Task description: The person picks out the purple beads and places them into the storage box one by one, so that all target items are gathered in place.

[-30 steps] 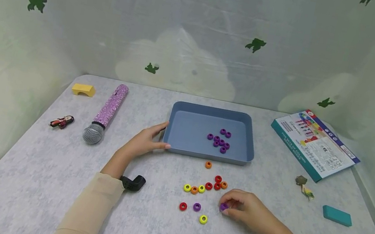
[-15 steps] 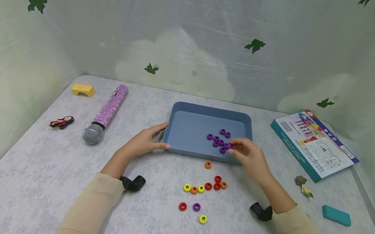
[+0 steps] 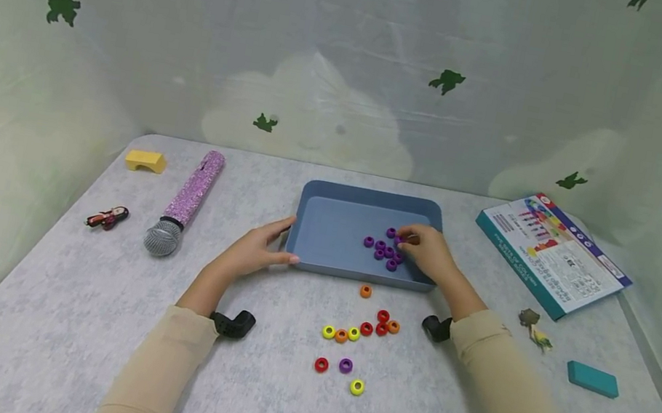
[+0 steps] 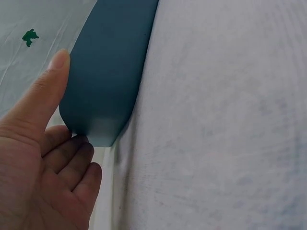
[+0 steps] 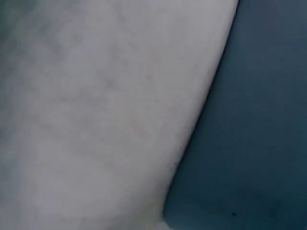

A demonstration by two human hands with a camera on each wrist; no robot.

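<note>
The blue-grey tray [image 3: 332, 236] lies at the back middle of the table, with several purple beads [image 3: 380, 245] in its right half. At the tray's front left corner, the left hand [image 3: 253, 252] grips it, thumb on the front wall and fingers at the left side. In the left wrist view its thumb meets the tray wall [image 4: 108, 72] and the other fingers curl by the corner. The right hand [image 3: 429, 253] reaches over the tray's right side and pinches a purple bead [image 3: 399, 241] among the others. The right wrist view shows only tray wall [image 5: 249, 124] and table.
In front of the tray lie several loose red, yellow and orange beads [image 3: 341, 336] and one purple bead [image 3: 346, 366]. A glittery microphone [image 3: 192, 193], yellow block [image 3: 145, 161] and small figure [image 3: 107, 217] lie left. Right are a flat box [image 3: 552, 253], small toys [image 3: 535, 329] and teal block [image 3: 593, 379].
The right hand has carried a purple bead from the table in front into the tray, then farther back and slightly left. The left hand has stayed at the tray's corner.
</note>
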